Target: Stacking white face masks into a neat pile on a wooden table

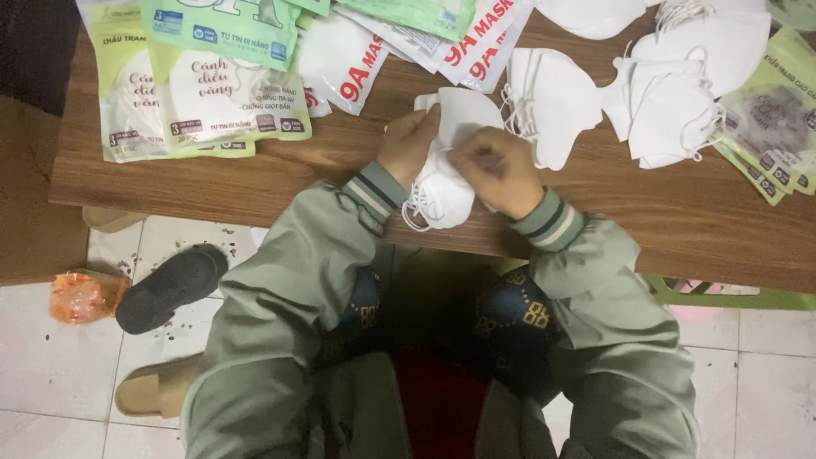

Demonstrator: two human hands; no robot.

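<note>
Both my hands hold a small stack of white folded face masks (448, 174) over the near edge of a low wooden table (646, 212). My left hand (408, 144) grips the stack's left side. My right hand (500, 170) pinches its right side, fingers curled over the top mask. White ear loops dangle from the stack toward my sleeves. I wear a grey-green jacket with striped cuffs.
Loose white masks (671, 102) lie on the table to the right. Green-and-white mask packets (204, 93) and red-and-white packets (365, 59) cover the left and back. Below the table: a black slipper (170, 285), a tan slipper (153, 387), an orange bag (85, 293) on tiled floor.
</note>
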